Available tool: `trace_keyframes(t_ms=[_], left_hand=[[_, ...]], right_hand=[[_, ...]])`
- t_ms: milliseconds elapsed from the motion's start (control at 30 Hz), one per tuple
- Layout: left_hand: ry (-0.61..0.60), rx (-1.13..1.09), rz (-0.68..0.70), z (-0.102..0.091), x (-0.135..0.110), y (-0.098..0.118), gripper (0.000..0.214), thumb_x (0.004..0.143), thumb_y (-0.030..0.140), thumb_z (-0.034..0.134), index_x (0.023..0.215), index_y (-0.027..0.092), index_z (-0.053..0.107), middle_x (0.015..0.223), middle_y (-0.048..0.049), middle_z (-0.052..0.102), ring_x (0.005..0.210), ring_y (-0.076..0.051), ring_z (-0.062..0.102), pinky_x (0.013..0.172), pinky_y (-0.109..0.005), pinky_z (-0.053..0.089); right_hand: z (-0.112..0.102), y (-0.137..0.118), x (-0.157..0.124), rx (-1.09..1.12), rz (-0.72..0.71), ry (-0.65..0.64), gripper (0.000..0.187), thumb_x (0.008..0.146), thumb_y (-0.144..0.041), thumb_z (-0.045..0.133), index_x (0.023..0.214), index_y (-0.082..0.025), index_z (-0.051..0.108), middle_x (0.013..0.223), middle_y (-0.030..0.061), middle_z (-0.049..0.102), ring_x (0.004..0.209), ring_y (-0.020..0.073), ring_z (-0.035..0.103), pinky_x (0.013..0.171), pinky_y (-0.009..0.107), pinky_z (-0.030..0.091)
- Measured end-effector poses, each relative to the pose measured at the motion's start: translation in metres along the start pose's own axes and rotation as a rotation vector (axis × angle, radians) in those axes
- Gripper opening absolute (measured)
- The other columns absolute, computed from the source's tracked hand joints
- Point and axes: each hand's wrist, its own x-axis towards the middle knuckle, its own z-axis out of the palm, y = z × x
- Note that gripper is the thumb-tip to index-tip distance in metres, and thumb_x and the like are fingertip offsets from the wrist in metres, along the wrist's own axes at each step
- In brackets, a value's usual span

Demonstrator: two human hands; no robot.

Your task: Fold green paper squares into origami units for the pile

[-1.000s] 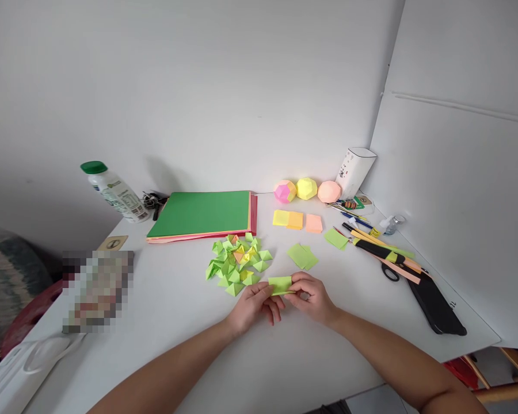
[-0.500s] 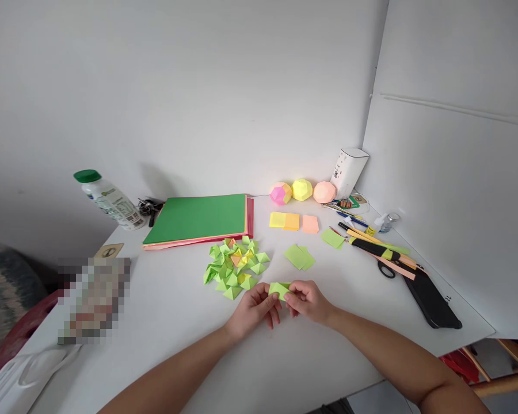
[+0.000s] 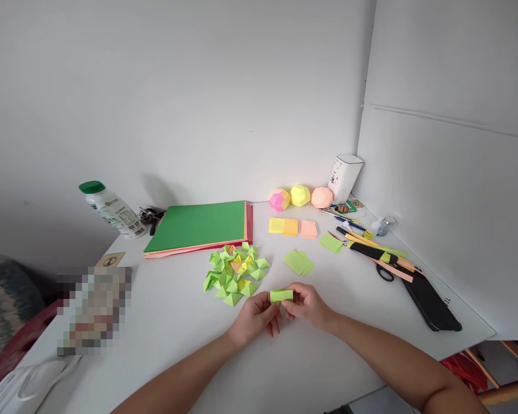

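A small green paper (image 3: 281, 295), folded into a narrow strip, is held between my two hands above the table. My left hand (image 3: 254, 316) pinches its left end, and my right hand (image 3: 307, 305) pinches the right end. Just beyond my left hand lies a pile of folded paper pieces (image 3: 232, 273), mostly green with a few yellow and orange ones. Flat green paper sheets (image 3: 299, 261) rest past my right hand, and another green sheet (image 3: 330, 242) lies farther right.
Yellow and orange paper squares (image 3: 284, 226), a pink stack (image 3: 309, 229) and three faceted paper balls (image 3: 300, 195) stand behind. A green paper stack (image 3: 202, 224) and a white bottle (image 3: 112, 210) are at left. Scissors (image 3: 385, 272), a cutter (image 3: 366, 249) and a black phone-like case (image 3: 431, 305) lie right.
The paper in my hands showed a slanted, partly open fold and now appears as an even narrow strip. My hands stay nearly in place; the view has tilted slightly.
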Motion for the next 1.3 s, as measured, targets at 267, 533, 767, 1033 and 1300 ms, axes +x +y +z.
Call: trace_keyframes(t_ms=[267,533,767,1033,1300], left_hand=[[0.009,0.067,0.043,0.002,-0.001,-0.006,0.029,0.08,0.044,0.053,0.076,0.016,0.048,0.061,0.0012,0.057,0.045,-0.012,0.058,0.041,-0.023,0.044],[0.037,-0.017,0.037,-0.001,-0.001,-0.003,0.03,0.078,0.044,0.056,0.073,0.017,0.045,0.061,0.001,0.06,0.043,-0.012,0.057,0.04,-0.023,0.044],[0.035,-0.098,0.042,-0.002,0.0,-0.007,0.031,0.078,0.044,0.057,0.071,0.018,0.042,0.06,0.0016,0.061,0.042,-0.011,0.057,0.039,-0.022,0.043],[0.049,-0.121,0.032,-0.002,0.002,-0.006,0.034,0.076,0.045,0.059,0.07,0.018,0.04,0.056,0.0019,0.06,0.039,-0.011,0.056,0.036,-0.02,0.041],[0.059,-0.133,0.031,-0.001,0.004,-0.009,0.036,0.074,0.047,0.06,0.07,0.018,0.038,0.054,0.0029,0.06,0.036,-0.01,0.055,0.034,-0.019,0.04]], right_hand=[[0.011,-0.006,-0.002,-0.017,-0.029,0.03,0.011,0.071,-0.011,0.052,0.08,-0.018,0.05,0.061,-0.0036,0.055,0.052,0.0094,0.05,0.047,0.021,0.038],[-0.002,0.001,0.001,-0.126,-0.028,0.111,0.011,0.069,-0.012,0.053,0.079,-0.016,0.053,0.058,-0.0054,0.046,0.051,0.0075,0.041,0.048,0.02,0.035],[-0.007,-0.004,0.002,-0.113,-0.034,0.08,0.011,0.069,-0.012,0.053,0.079,-0.016,0.054,0.06,-0.0041,0.048,0.052,0.0081,0.044,0.049,0.02,0.037],[-0.013,0.003,0.003,-0.074,-0.056,0.05,0.01,0.071,-0.011,0.05,0.078,-0.016,0.055,0.062,-0.004,0.048,0.051,0.0079,0.045,0.048,0.02,0.04],[-0.014,-0.003,0.003,-0.058,-0.082,0.024,0.011,0.071,-0.007,0.048,0.073,-0.016,0.054,0.063,-0.0033,0.048,0.054,0.0091,0.049,0.05,0.021,0.043]])
